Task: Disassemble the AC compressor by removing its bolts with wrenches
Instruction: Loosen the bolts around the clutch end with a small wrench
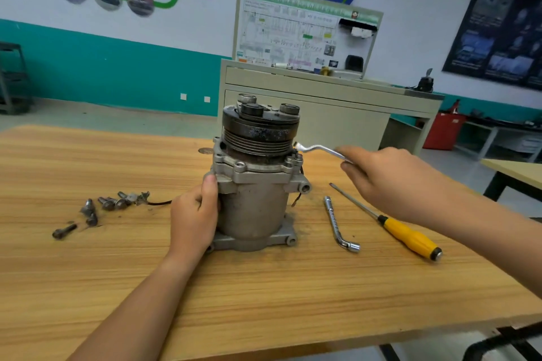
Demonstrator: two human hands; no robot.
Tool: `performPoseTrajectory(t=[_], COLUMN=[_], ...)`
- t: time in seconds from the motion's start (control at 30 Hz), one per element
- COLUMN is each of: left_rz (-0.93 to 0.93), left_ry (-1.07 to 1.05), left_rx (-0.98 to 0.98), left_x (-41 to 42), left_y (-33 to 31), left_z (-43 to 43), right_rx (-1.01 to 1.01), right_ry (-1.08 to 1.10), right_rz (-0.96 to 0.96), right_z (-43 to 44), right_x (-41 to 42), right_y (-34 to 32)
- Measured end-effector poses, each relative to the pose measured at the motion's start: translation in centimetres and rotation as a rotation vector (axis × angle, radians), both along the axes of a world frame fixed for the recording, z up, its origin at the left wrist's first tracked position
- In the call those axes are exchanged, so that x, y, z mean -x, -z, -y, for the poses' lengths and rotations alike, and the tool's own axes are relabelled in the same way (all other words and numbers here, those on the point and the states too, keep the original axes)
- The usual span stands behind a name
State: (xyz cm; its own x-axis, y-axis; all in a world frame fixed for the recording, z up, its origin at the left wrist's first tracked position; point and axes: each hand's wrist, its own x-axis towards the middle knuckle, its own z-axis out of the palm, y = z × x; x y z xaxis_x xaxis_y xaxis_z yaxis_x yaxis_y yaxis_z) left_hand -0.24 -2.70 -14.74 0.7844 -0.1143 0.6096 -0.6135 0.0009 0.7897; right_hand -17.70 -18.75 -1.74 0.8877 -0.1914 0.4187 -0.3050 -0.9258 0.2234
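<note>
Left hand (192, 215) braces compressor (255, 184); right hand (390, 176) grips wrench (318, 150).

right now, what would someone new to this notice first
The grey AC compressor standing upright mid-table, dark pulley on top, draws the eye first. The left hand grips its side while the right hand works a bent wrench at its top flange. Removed bolts lie to its left, a yellow-handled screwdriver to its right.
</note>
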Motion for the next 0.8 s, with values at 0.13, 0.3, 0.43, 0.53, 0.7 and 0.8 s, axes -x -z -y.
performPoseTrajectory(t=[0.13,0.3,0.43,0.53,0.7,0.8], left_rz=[0.004,0.005,-0.002,0.004,0.010,0.007], left_ry=[-0.023,-0.022,-0.001,0.007,0.001,-0.007], left_rx=[-0.015,-0.010,0.007,0.012,0.000,-0.009], left_x=[0.1,0.2,0.2,0.2,0.1,0.0], left_y=[-0.1,-0.2,-0.2,-0.2,-0.1,-0.2], left_z=[-0.2,-0.2,-0.2,-0.2,-0.2,-0.3], right_rx=[0.061,0.212,0.364,0.393,0.336,0.357], right_ry=[0.052,0.158,0.175,0.161,0.100,0.139], right_rz=[-0.072,-0.196,-0.287,-0.315,-0.316,-0.364], right_z=[-1.3,-2.8,-4.1,-4.3,-3.4,-2.3], right_x=[0.0,-1.0,-0.9,-1.1,-0.9,-1.6], right_y=[-0.1,-0.5,-0.6,-0.9,-1.9,-2.6])
